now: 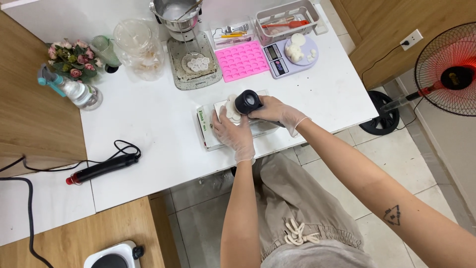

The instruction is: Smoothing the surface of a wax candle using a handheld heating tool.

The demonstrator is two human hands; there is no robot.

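Gloved left hand [234,133] flat on white mould [231,109], right hand [275,111] fingers wrapped around black cylinder [248,101] beside it

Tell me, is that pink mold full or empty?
Empty. The pink mold lies flat on the table, and its rows of small cavities all show bare pink, with nothing in them.

Two gloved hands, left [235,135] and right [275,111]; one pink mould [241,60], one scale [290,55], one spray bottle [74,91], one fan [448,69].
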